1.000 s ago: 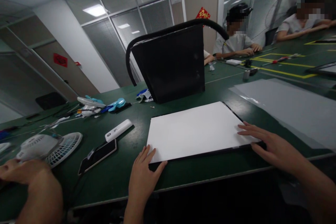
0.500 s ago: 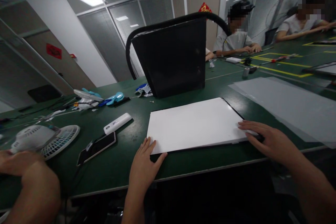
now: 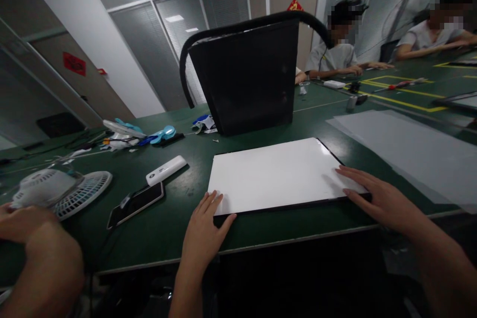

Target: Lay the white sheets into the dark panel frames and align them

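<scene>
A white rectangular sheet lies flat in a thin black frame or tray on the green table, close to its front edge. My left hand rests at the near left corner, fingertips on the white surface and thumb apart by the black edge. At the right end, my right hand lies with fingers stretched over the sheet's edge and near corner. Neither hand is wrapped round anything. What the sheet is made of, I cannot tell.
Behind the sheet stands a black panel with a curved black tube. Translucent sheets lie to the right. On the left are a phone, a white power bank-like object and a fan beside another person's arm. Co-workers sit beyond.
My right hand has shifted slightly at the right end, its thumb now lying over the near corner. My left hand stays nearly in place. The camera view has moved a little.
</scene>
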Demonstrator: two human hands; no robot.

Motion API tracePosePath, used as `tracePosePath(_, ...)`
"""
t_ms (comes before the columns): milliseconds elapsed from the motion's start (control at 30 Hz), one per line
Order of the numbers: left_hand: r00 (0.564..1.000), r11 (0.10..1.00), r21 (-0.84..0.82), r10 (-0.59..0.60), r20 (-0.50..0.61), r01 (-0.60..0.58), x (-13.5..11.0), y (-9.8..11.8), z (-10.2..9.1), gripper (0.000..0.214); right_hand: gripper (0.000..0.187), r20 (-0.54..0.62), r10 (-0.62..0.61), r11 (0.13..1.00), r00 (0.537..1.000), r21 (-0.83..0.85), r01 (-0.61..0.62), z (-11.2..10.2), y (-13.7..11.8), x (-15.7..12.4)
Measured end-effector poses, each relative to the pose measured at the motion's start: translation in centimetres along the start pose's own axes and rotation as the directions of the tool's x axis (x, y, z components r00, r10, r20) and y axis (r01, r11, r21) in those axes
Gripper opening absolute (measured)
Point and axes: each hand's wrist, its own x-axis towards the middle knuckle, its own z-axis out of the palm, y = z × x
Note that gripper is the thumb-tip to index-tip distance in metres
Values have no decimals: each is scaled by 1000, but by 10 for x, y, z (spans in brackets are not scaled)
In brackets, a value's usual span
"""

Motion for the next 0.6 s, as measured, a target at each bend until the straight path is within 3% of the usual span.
tracePosePath(233,999,1000,8,15,38,-16,2,5,-5,58,53,-80,54,998,995,-21,-56,-6,-6,-5)
tracePosePath(433,999,1000,11,27,42,-27,2,3,-2,56,48,-72,61,997,996,-35,-63,-4,-9,-1)
tracePosePath(600,999,999,5,38,15,-38,3,0,1,55,50,-139,83,988,987,-121,-100,-9,7,-7)
